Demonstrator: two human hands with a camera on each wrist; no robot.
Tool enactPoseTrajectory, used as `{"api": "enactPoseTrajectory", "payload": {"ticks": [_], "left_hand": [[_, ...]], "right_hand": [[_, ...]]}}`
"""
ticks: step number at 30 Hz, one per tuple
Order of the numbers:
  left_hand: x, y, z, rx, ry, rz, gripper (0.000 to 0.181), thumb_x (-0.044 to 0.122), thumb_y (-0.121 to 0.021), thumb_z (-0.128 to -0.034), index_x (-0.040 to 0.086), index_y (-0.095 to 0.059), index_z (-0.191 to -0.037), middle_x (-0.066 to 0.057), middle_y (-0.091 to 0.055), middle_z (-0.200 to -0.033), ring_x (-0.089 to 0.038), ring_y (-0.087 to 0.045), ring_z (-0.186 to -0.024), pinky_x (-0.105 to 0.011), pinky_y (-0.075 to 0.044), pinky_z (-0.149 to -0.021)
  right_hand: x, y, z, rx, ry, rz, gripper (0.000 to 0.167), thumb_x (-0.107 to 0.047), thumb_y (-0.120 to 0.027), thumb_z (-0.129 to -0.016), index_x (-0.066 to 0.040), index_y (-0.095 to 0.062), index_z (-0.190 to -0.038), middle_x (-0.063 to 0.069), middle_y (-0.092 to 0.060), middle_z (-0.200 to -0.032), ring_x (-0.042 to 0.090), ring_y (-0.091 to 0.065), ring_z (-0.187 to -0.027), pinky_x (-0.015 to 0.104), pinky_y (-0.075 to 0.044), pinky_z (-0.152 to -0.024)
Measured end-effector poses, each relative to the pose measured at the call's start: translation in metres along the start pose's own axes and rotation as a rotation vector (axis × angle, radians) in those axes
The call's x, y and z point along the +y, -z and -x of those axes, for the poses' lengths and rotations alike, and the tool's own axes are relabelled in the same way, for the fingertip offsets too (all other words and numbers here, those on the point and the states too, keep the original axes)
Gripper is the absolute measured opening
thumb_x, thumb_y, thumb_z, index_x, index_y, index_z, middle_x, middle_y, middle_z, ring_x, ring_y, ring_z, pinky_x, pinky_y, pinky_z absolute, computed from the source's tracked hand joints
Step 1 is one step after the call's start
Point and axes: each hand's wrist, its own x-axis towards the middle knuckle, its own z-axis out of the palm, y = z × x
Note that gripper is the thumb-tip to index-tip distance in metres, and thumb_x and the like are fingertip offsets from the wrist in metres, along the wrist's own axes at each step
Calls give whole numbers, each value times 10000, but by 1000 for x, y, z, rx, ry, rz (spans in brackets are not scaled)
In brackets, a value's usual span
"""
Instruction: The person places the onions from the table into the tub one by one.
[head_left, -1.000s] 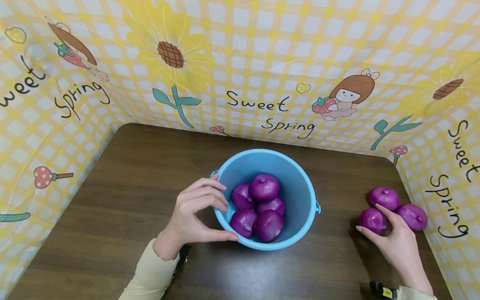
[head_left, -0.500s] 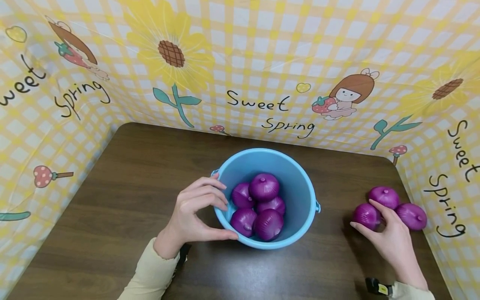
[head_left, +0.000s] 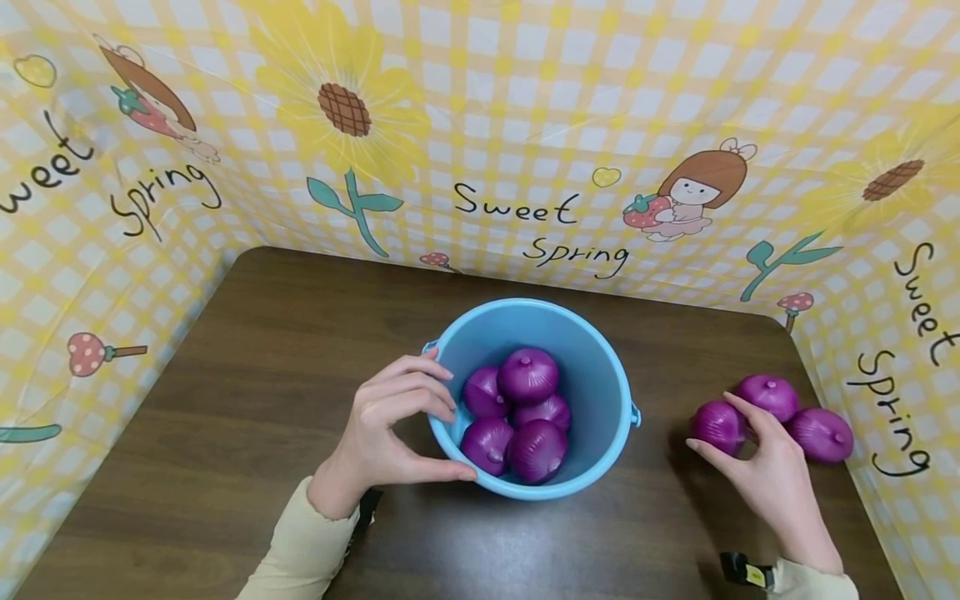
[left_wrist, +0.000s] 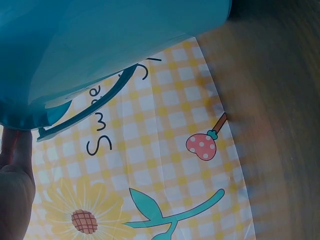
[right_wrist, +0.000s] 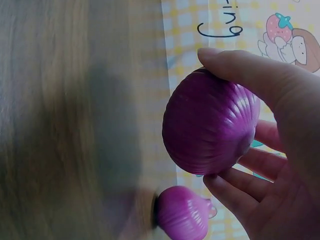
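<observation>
A light blue bucket [head_left: 615,450] stands mid-table with several purple onions [head_left: 528,375] inside. My left hand [head_left: 390,417] grips its left rim, the thumb at the front and the fingers bent over the edge. At the right, my right hand [head_left: 776,475] holds a purple onion [head_left: 718,427] between thumb and fingers; the right wrist view shows this onion [right_wrist: 210,122] raised off the table. Two more onions, a rear one [head_left: 768,397] and a right one [head_left: 822,435], rest on the table just beyond that hand.
The brown wooden table [head_left: 247,400] is enclosed by a yellow checked cloth [head_left: 525,125] at the back and sides. A thin handle [left_wrist: 100,102] hangs along the bucket's outside. The bucket's right handle lug [head_left: 636,415] sticks out toward the onions.
My right hand has moved left with the onion, drawing it away from the two other onions. The left hand and the bucket have stayed where they were.
</observation>
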Motion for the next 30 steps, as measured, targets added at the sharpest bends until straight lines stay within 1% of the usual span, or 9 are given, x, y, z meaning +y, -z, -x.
{"api": "enactPoseTrajectory", "payload": {"ticks": [4,9,12,15,19,25,28,30], "left_hand": [[0,0,0,0,4,1,510,499,-948,-666,79,-676,-767,-38,-684,-799,-300,-647,-914,-575,-472,-1046],[0,0,1,-6,12,1,507,500,-947,-667,83,-679,-774,-36,-686,-803,-299,-645,-923,-584,-469,-1044],[1,1,1,-7,13,1,510,501,-947,-668,81,-678,-774,-35,-686,-804,-299,-644,-925,-593,-467,-1041],[1,0,0,-5,11,0,503,498,-949,-664,88,-680,-778,-32,-686,-803,-298,-646,-924,-586,-468,-1044],[0,0,0,-2,8,-3,496,497,-952,-660,99,-684,-782,-28,-685,-799,-296,-649,-921,-571,-471,-1049],[1,1,0,-4,8,0,499,496,-952,-660,94,-682,-781,-27,-684,-799,-298,-647,-925,-584,-469,-1045],[1,1,0,-5,9,1,497,497,-951,-661,97,-682,-783,-25,-684,-800,-298,-645,-928,-591,-467,-1044],[1,0,0,-6,10,1,495,499,-950,-663,100,-683,-785,-25,-684,-800,-298,-645,-929,-591,-466,-1044]], "right_hand": [[-5,-1,-2,4,11,1,813,-328,-942,-737,-35,-575,-1400,269,-581,-1328,482,-586,-1143,634,-477,-877],[-11,-3,-4,0,16,-6,826,-344,-934,-749,-47,-560,-1423,267,-575,-1334,492,-555,-1188,682,-464,-898],[-15,-3,-5,11,21,-10,823,-347,-935,-747,-57,-565,-1423,250,-587,-1326,468,-571,-1177,666,-474,-899],[-18,-4,-6,19,29,-7,818,-355,-932,-751,-67,-567,-1424,225,-602,-1311,423,-602,-1133,611,-491,-881],[-22,-5,-8,25,42,-10,816,-354,-931,-753,-76,-567,-1429,200,-613,-1299,382,-622,-1092,567,-494,-861],[-29,-4,-10,27,49,-26,818,-352,-931,-754,-87,-562,-1435,180,-611,-1319,372,-620,-1114,581,-502,-868],[-33,-3,-11,34,56,-32,823,-342,-938,-747,-104,-561,-1440,166,-610,-1333,366,-618,-1127,550,-504,-866],[-36,-2,-11,46,65,-33,827,-335,-944,-738,-121,-565,-1441,148,-615,-1335,352,-621,-1125,424,-508,-889]]}}
